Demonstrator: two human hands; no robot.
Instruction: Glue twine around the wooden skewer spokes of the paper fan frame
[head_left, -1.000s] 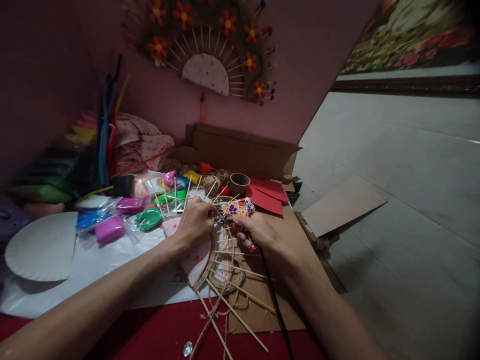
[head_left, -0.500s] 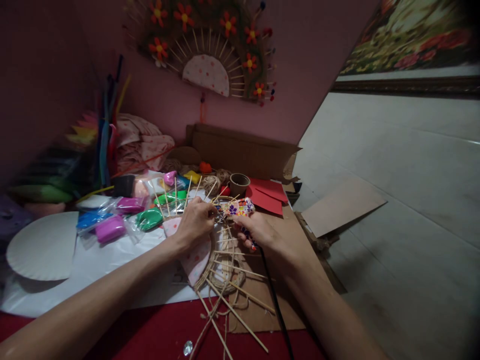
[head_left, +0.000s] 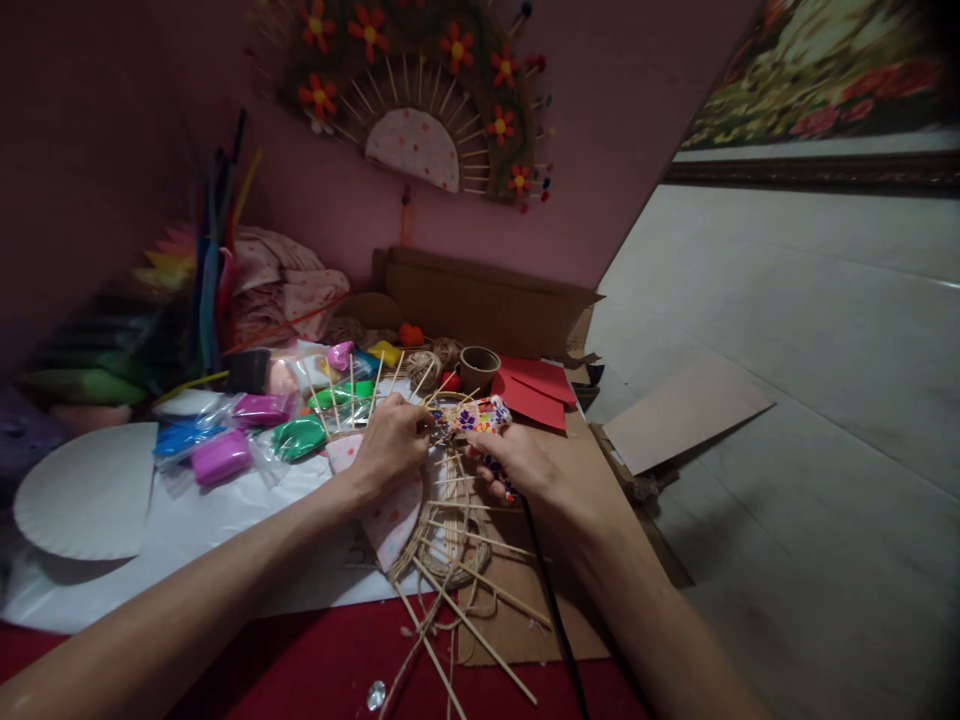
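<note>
My right hand (head_left: pixel 521 460) is wrapped round a glue gun (head_left: pixel 480 412) covered in a flower pattern, and a black cord (head_left: pixel 546 580) trails from it toward me. Its nozzle end points left, close to the fingers of my left hand (head_left: pixel 394 440). Those fingers are pinched together at the edge of a half-round fan craft; what they grip is hidden. The craft has a pink dotted half-disc (head_left: pixel 397 525), with thin wooden sticks (head_left: pixel 480 635) fanning outward. Twine (head_left: pixel 476 565) is woven and looped round the sticks on its right side.
Packets of coloured clay (head_left: pixel 221 457) lie on white paper at left, beside a cut paper plate (head_left: pixel 86 490). Behind stand a small pot (head_left: pixel 478 368), a twine ball (head_left: pixel 424 370) and red paper (head_left: pixel 532 392). Cardboard (head_left: pixel 532 640) lies under the craft's right side. A finished fan (head_left: pixel 411 150) hangs on the wall.
</note>
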